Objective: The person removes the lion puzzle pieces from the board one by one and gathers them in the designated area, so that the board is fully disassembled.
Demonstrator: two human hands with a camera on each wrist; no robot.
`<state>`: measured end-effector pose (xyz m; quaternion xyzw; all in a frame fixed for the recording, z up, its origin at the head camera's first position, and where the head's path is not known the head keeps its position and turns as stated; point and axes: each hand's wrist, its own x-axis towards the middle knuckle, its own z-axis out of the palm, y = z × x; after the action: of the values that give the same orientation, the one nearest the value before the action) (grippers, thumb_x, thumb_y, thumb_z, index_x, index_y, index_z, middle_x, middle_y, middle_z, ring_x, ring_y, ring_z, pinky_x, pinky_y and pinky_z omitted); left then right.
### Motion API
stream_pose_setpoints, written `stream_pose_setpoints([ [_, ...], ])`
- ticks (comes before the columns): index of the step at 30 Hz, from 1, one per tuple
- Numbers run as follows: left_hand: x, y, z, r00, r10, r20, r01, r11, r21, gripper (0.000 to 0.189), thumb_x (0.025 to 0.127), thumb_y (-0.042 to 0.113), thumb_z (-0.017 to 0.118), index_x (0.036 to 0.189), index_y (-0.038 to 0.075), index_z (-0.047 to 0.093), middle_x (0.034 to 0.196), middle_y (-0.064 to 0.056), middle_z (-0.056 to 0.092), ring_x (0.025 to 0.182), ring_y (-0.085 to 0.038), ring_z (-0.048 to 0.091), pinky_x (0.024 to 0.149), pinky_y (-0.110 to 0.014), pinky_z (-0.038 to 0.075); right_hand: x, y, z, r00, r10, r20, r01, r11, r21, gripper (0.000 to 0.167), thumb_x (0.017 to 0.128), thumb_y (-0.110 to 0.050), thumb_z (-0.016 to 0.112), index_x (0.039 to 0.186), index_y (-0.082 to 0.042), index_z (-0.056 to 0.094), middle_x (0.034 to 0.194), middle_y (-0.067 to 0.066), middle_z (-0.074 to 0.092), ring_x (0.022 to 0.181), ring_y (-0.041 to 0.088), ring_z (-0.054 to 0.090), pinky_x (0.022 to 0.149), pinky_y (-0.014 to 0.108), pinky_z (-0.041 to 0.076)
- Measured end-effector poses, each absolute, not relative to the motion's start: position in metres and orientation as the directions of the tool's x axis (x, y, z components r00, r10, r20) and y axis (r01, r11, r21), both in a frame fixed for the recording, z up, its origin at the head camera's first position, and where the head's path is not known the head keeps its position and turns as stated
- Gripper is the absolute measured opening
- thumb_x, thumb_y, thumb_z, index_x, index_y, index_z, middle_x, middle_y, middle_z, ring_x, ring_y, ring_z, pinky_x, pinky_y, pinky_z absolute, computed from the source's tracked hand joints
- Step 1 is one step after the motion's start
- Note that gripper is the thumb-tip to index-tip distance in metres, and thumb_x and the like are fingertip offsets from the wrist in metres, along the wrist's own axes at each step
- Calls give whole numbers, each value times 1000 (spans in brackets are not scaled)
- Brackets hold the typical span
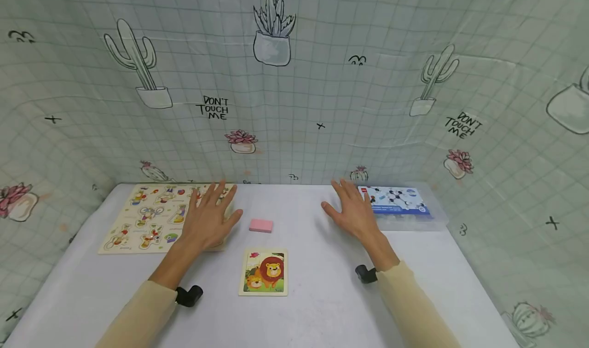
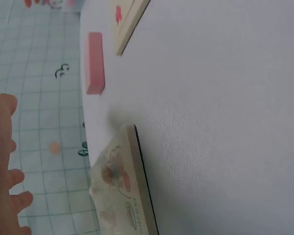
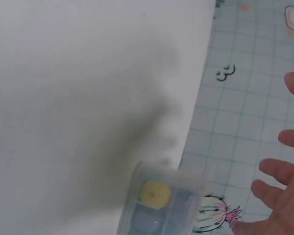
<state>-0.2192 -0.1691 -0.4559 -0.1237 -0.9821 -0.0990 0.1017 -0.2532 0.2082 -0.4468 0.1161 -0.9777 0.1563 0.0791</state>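
My left hand [image 1: 207, 220] hovers with spread fingers over the right part of a wooden peg puzzle board [image 1: 133, 230] printed with small animal figures. My right hand [image 1: 353, 210], its fingers also spread and holding nothing, is beside the left end of a clear plastic case [image 1: 409, 223] with a blue and white molecule label. In the right wrist view a yellow round piece [image 3: 155, 194] shows through the case [image 3: 137, 196]. Between the hands lie a pink eraser-like block [image 1: 261, 226] and, nearer to me, a small square lion picture puzzle [image 1: 264, 272].
All these things lie on a white table [image 1: 317, 312]. A hanging cloth [image 1: 294, 108] with a grid and cactus drawings rises behind the table and along its sides. A black wrist strap mount [image 1: 189, 296] sits on the left wrist, another mount [image 1: 366, 274] on the right.
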Motion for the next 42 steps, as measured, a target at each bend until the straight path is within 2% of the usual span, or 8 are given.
stream_pose_setpoints([
  [4, -207, -166, -455, -931, 280, 234, 323, 930, 175, 70, 100, 54, 50, 159, 19, 34, 164, -14, 29, 148, -38, 31, 117, -65, 17, -246, 202, -441, -947, -251, 201, -314, 856, -410, 61, 99, -52, 55, 149, -18, 49, 153, 11, 46, 141, 35, 42, 111, 59, 36],
  [8, -188, -160, -456, -904, 365, 222, 406, 897, 175, 69, 98, 51, 56, 158, 21, 37, 160, -14, 36, 143, -38, 40, 113, -65, 28, -237, 193, -438, -929, -313, 196, -369, 808, -460, 48, 99, -44, 60, 137, -15, 62, 137, 8, 60, 126, 31, 57, 100, 51, 48],
  [11, -174, -155, -459, -876, 446, 184, 477, 857, 194, 68, 98, 49, 60, 156, 21, 40, 158, -13, 41, 141, -36, 44, 111, -62, 33, -233, 187, -439, -915, -358, 188, -403, 787, -467, 41, 99, -39, 63, 131, -15, 67, 126, 5, 66, 113, 26, 63, 90, 46, 53],
  [15, -156, -150, -464, -845, 529, 84, 532, 812, 241, 66, 98, 49, 60, 155, 23, 41, 156, -11, 44, 140, -33, 45, 110, -60, 36, -227, 176, -441, -901, -408, 147, -425, 761, -490, 36, 98, -34, 66, 127, -13, 69, 113, 2, 68, 100, 21, 63, 83, 38, 53],
  [20, -141, -143, -473, -825, 566, -18, 538, 794, 282, 63, 99, 53, 54, 155, 26, 42, 158, -14, 39, 145, -34, 39, 114, -60, 30, -220, 156, -447, -868, -489, 84, -463, 736, -494, 32, 97, -30, 68, 124, -13, 71, 101, -4, 66, 91, 13, 60, 80, 32, 52],
  [29, -127, -134, -481, -824, 545, -157, 485, 820, 305, 65, 99, 64, 45, 155, 32, 41, 167, -17, 17, 154, -35, 14, 121, -58, 14, -213, 118, -463, -783, -621, -24, -521, 677, -520, 25, 95, -24, 69, 119, -15, 73, 94, -7, 66, 80, 7, 56, 74, 25, 49],
  [35, -122, -133, -481, -820, 546, -170, 488, 823, 291, 66, 100, 65, 42, 156, 31, 38, 167, -22, 10, 155, -36, 8, 121, -58, 11, -210, 97, -468, -741, -664, -99, -516, 659, -547, 21, 95, -22, 69, 115, -19, 75, 102, -10, 69, 83, 5, 56, 78, 22, 49],
  [42, -118, -133, -479, -818, 549, -172, 480, 816, 323, 69, 99, 65, 43, 157, 29, 36, 167, -23, 7, 155, -37, 6, 120, -61, 11, -210, 80, -471, -681, -720, -136, -566, 635, -525, 17, 97, -20, 67, 110, -23, 76, 87, -13, 63, 81, 5, 54, 78, 23, 47],
])
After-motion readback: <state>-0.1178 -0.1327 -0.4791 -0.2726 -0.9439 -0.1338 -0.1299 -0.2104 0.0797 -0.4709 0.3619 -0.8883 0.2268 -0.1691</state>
